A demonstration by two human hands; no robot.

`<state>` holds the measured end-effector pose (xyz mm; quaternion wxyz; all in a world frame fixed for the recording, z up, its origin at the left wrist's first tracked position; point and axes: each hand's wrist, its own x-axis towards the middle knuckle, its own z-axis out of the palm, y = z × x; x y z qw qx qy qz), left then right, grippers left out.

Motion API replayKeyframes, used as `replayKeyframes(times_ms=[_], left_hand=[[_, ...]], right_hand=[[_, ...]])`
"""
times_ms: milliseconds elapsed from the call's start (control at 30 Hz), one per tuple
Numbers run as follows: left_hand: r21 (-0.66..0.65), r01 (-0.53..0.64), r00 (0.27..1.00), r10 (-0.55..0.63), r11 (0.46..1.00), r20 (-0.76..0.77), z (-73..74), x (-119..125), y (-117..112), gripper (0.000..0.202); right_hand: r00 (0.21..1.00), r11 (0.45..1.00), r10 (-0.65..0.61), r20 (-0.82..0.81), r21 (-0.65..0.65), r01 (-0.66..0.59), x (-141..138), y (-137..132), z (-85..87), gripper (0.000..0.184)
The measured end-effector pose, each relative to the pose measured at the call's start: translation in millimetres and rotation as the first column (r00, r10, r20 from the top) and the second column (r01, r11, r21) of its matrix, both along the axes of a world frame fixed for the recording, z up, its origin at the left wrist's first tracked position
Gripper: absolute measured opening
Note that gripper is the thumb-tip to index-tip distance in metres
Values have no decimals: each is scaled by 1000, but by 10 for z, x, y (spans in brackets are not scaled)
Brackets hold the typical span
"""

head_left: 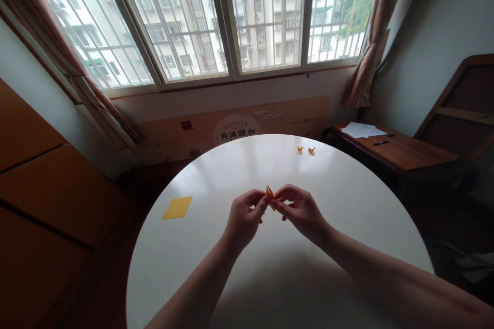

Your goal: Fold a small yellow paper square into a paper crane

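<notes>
Above the middle of the round white table (309, 272), a small piece of folded orange-yellow origami paper (269, 192) is pinched between both hands. Its narrow points stick up past the fingertips, and one corner shows below. My left hand (247, 211) grips it from the left with thumb and forefinger. From the right, my right hand (299, 208) holds its other side, thumb in front. The fingers hide much of the paper. A flat stack of yellow paper squares (177, 207) lies to the left of my left hand.
Two small folded paper birds, a left one (300, 149) and a right one (311, 151), stand near the table's far edge. Beyond, at right, a low wooden table (417, 151) bears white sheets (358, 130) and a dark pen-like object (381, 143). Barred windows line the far wall.
</notes>
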<state>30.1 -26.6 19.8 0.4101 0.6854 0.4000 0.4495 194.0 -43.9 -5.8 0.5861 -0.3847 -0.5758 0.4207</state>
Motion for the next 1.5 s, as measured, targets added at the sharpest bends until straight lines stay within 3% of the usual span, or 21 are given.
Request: replayKeyframes(times_ms=[400,733,1267,1500], left_hand=[[79,2,999,2,997,-44,-53,-26,24,26],[234,-48,985,84,971,-148,-63,-34,9,20],[230,-43,985,79,972,-152,-74,-45,35,19],[214,-43,986,76,976,-148,-67,-42,27,21]], right_hand=[[988,992,65,-141,-100,-80,14,23,3,25],[968,980,93,-233,-152,-131,3,16,31,22],[963,954,101,-249,-250,-165,17,40,60,27],[962,965,91,-257,-216,-149,18,46,40,25]])
